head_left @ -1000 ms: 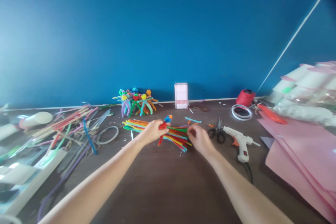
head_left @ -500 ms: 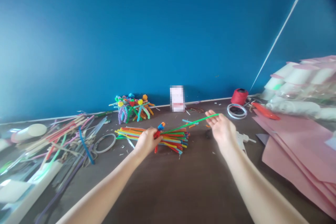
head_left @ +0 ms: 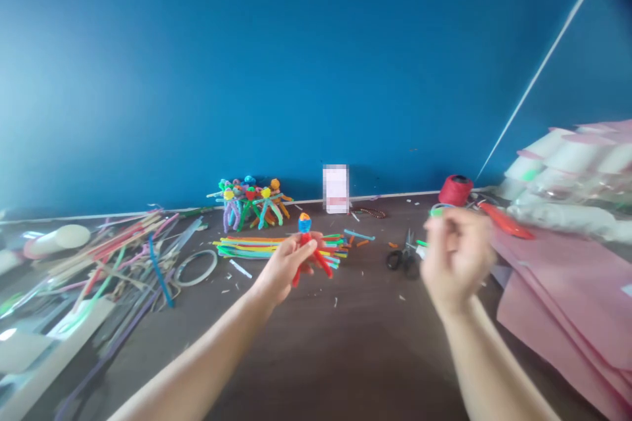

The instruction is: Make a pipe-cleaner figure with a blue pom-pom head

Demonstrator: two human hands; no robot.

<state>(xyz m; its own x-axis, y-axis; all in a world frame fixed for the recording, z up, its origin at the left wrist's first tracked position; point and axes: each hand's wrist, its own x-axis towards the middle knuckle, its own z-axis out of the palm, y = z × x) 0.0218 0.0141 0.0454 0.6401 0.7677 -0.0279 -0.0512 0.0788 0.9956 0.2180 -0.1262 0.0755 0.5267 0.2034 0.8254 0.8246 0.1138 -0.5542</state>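
My left hand (head_left: 286,266) is closed around a small pipe-cleaner figure (head_left: 320,264), with red legs angled down and a blue and orange head standing up above the thumb. Over the table's right side, my right hand (head_left: 457,263) is raised and smeared by motion, its fingers curled in. Green bits of a pipe cleaner (head_left: 436,212) show at its fingertips and left edge; the rest is hidden. Black-handled scissors (head_left: 405,256) lie left of that hand. Behind my left hand is a bundle of coloured pipe cleaners (head_left: 251,247).
Several finished pipe-cleaner figures (head_left: 249,204) stand by the blue wall. A white ring (head_left: 196,268) and a heap of loose strips (head_left: 133,263) lie left. At right are a red thread spool (head_left: 455,190), pink sheets (head_left: 557,302), a red-handled tool (head_left: 506,220) and wrapped white rolls (head_left: 567,161).
The green pipe cleaner no longer stretches between my hands. My right hand has moved right and curled its fingers. The red figure is lifted clear of the bundle, and the scissors have come into sight.
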